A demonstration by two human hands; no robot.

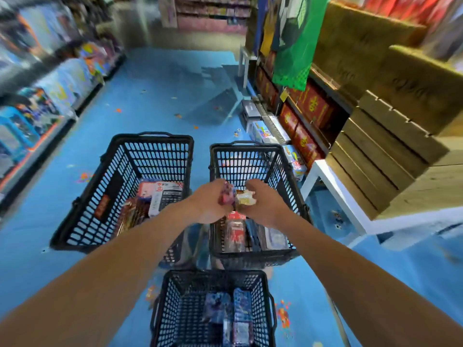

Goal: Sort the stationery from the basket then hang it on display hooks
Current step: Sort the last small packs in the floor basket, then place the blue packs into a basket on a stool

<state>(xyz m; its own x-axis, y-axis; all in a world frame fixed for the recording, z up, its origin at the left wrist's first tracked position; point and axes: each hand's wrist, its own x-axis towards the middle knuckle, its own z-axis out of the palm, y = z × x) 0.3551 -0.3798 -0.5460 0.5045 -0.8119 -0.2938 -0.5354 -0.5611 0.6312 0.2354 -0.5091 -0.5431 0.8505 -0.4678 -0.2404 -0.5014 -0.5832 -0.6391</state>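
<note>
My left hand [210, 204] is curled round a pink packet [226, 196]. My right hand [265, 204] pinches a pale packet [246, 197]. The two packets touch above the right basket [250, 161], over its middle. More packets lie inside it, and in the left basket [155, 156] and the near basket [175, 309]. A narrow gap parts the left and right rims. A white table [333, 189] edge stands just beside the right basket, with crates [380, 151] stacked above. Ahead, blue floor [155, 96] runs open between the crates and the left shelves [50, 91].
</note>
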